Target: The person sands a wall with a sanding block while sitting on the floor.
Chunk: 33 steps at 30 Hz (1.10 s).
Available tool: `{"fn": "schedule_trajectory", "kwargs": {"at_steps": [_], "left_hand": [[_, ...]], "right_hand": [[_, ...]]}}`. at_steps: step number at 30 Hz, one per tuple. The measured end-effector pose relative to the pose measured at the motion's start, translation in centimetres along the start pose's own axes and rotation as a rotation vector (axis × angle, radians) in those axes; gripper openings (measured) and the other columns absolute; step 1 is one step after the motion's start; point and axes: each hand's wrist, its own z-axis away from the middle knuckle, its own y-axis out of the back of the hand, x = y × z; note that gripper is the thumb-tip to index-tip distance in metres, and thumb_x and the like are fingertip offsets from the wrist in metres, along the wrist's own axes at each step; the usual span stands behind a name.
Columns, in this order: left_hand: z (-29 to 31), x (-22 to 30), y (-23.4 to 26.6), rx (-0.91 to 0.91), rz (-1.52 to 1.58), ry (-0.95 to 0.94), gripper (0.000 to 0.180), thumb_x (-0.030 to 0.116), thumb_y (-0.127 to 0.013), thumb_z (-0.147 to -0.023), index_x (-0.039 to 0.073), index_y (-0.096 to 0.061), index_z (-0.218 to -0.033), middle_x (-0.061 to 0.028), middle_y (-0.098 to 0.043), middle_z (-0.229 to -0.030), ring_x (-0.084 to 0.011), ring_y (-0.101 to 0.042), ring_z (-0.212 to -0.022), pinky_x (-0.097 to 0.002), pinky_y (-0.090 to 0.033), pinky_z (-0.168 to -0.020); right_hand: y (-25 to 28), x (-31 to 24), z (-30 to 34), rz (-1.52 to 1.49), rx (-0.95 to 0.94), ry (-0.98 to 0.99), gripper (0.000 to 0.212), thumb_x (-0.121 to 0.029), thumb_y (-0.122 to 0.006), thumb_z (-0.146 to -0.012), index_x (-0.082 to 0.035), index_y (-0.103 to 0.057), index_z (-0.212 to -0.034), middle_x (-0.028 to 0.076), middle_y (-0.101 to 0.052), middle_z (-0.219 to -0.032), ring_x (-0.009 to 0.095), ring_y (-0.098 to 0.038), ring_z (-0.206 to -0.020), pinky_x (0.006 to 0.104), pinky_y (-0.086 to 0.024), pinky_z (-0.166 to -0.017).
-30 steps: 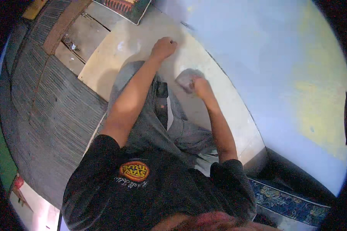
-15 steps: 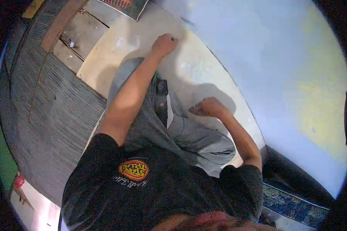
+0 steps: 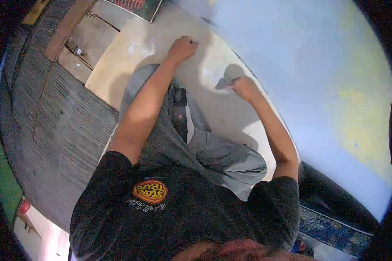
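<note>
My left hand (image 3: pixel 182 48) is closed in a fist over the far part of a pale cream surface (image 3: pixel 111 71), beyond my knee. Its fingers curl inward, and whatever may be in them is hidden. To the right, my right hand (image 3: pixel 244 88) hovers near the surface's right edge, thumb and fingers drawn together. Too little detail shows to make out anything between those fingertips. A dark shadow falls just left of this hand. Grey trousers (image 3: pixel 139 93) cover my folded legs below both hands.
Left of the pale surface lies a grey ribbed mat (image 3: pixel 74 126). A framed dark panel with red marks (image 3: pixel 148 11) sits at the far edge. The light blue wall (image 3: pixel 309 78) rises on the right. Behind my right elbow is a blue patterned cushion-like thing (image 3: pixel 335 228).
My right hand has moved away from my lap, forward and slightly right, with its forearm straightening. The left hand has shifted only slightly left and stays closed.
</note>
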Motion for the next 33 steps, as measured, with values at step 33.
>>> {"fn": "schedule_trajectory", "kwargs": {"at_steps": [33], "left_hand": [[0.9, 3.5, 2.5, 0.029, 0.006, 0.009, 0.034, 0.034, -0.052, -0.081, 0.004, -0.068, -0.081, -0.0188, -0.069, -0.087, -0.0361, -0.065, -0.085, -0.0453, -0.05, -0.081]], "right_hand": [[-2.8, -1.4, -0.6, -0.169, 0.212, -0.019, 0.01, -0.01, -0.065, -0.075, -0.005, -0.069, -0.083, 0.02, -0.065, -0.075, 0.039, -0.061, -0.077, 0.0477, -0.049, -0.071]]}}
